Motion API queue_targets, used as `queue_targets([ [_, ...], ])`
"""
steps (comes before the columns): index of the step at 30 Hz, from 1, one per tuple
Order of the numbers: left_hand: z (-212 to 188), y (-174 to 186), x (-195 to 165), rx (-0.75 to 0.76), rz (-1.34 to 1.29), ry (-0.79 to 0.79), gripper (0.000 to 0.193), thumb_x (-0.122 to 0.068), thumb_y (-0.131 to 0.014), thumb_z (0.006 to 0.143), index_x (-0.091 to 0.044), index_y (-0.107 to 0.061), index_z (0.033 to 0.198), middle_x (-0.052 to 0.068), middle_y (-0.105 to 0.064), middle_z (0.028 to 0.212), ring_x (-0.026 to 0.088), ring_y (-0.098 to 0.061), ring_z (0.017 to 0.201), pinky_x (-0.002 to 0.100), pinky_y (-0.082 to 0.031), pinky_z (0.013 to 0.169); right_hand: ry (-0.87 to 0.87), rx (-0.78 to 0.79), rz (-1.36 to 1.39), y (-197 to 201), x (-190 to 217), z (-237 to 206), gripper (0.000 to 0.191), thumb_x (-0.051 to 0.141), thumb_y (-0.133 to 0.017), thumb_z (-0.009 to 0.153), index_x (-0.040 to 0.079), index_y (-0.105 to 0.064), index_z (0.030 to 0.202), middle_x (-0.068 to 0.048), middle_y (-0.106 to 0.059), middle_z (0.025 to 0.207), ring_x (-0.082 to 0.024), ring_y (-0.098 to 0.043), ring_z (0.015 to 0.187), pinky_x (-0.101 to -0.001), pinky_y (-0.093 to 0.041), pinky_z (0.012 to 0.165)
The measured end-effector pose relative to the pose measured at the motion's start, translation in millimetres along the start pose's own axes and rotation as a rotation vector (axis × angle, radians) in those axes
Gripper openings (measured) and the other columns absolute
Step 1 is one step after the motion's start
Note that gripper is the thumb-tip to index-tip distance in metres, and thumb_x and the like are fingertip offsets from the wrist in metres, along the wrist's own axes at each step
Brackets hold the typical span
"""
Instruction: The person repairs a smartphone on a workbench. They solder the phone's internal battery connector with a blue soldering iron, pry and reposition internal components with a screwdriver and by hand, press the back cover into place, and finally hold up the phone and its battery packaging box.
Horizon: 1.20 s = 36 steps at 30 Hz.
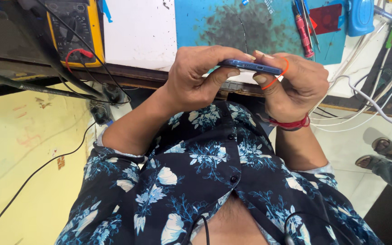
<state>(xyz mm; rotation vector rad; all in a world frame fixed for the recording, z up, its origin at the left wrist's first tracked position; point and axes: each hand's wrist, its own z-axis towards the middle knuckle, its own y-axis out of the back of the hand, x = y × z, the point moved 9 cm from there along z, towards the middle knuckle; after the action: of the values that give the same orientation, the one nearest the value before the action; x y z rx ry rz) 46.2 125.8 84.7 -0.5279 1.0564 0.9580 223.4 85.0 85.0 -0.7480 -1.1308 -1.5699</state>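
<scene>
A blue phone [250, 66] is pinched edge-on between the left hand [196, 77] and right hand [293, 84], both closed on it, above the bench edge. An orange band [278, 77], seemingly looped round it, could snap; the phone might slip onto the blue mat [214, 22].

The person wears a dark navy shirt [214, 168] printed with pale blue and white flowers, closed by dark buttons, its short sleeves turned up. A red thread band [291, 123] circles one wrist, an orange rubber band [281, 75] loops over the fingers.
</scene>
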Motion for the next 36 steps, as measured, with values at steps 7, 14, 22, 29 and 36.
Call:
queue_targets([
  [7, 7.4, 3.5, -24.7, 0.073, 0.428, -0.06, 0.027, 0.0, -0.072, 0.098, -0.003, -0.068, 0.124, 0.012, -0.075, 0.109, 0.028, -0.076, 0.099, 0.036, -0.06, 0.084, 0.058, 0.105, 0.011, -6.5, 22.6, 25.6, 0.064, 0.023, -0.086, 0.093, 0.001, -0.054, 0.144, -0.022, -0.064, 0.136, -0.026, -0.067, 0.121, -0.0381, -0.056, 0.11],
  [14, 20.3, -13.7, -36.1, 0.3, 0.715, -0.096, 0.021, -0.007, -0.071, 0.091, 0.0, -0.069, 0.11, 0.011, -0.073, 0.093, 0.029, -0.073, 0.085, 0.041, -0.054, 0.067, 0.301, 0.509, -0.538, -30.6, 62.5, 36.7, 0.073, 0.023, -0.09, 0.076, -0.007, -0.054, 0.132, -0.024, -0.065, 0.131, -0.039, -0.065, 0.122, -0.0523, -0.046, 0.111],
  [22, 5.4, 23.5, 23.4, 0.291, -0.218, 0.251, 0.016, -0.003, -0.063, 0.108, 0.006, -0.066, 0.12, 0.013, -0.073, 0.105, 0.023, -0.075, 0.097, 0.037, -0.059, 0.093, -0.03, 0.851, -0.315, -34.4, -26.8, 17.8, 0.026, 0.028, -0.059, 0.09, 0.009, -0.075, 0.099, -0.007, -0.077, 0.106, -0.027, -0.07, 0.112, -0.0575, -0.036, 0.119],
  [29, 1.0, 48.9, 87.8, -0.313, -0.89, 0.368, 0.025, -0.006, -0.066, 0.105, 0.005, -0.066, 0.127, 0.012, -0.076, 0.11, 0.017, -0.073, 0.096, 0.031, -0.059, 0.089, -0.109, -0.113, 0.912, 51.5, -31.4, 31.8, 0.029, 0.028, -0.057, 0.096, 0.01, -0.065, 0.117, -0.003, -0.068, 0.122, -0.02, -0.063, 0.114, -0.0538, -0.042, 0.118],
  [36, 13.9, 25.8, 45.9, -0.16, -0.428, 0.296, 0.022, -0.008, -0.062, 0.111, 0.004, -0.064, 0.129, 0.007, -0.073, 0.112, 0.012, -0.07, 0.097, 0.028, -0.059, 0.09, -0.221, 0.125, 0.616, -5.5, -48.2, 35.5, 0.073, 0.055, -0.056, 0.101, 0.005, -0.041, 0.153, -0.002, -0.05, 0.155, -0.022, -0.05, 0.145, -0.039, -0.041, 0.122],
])
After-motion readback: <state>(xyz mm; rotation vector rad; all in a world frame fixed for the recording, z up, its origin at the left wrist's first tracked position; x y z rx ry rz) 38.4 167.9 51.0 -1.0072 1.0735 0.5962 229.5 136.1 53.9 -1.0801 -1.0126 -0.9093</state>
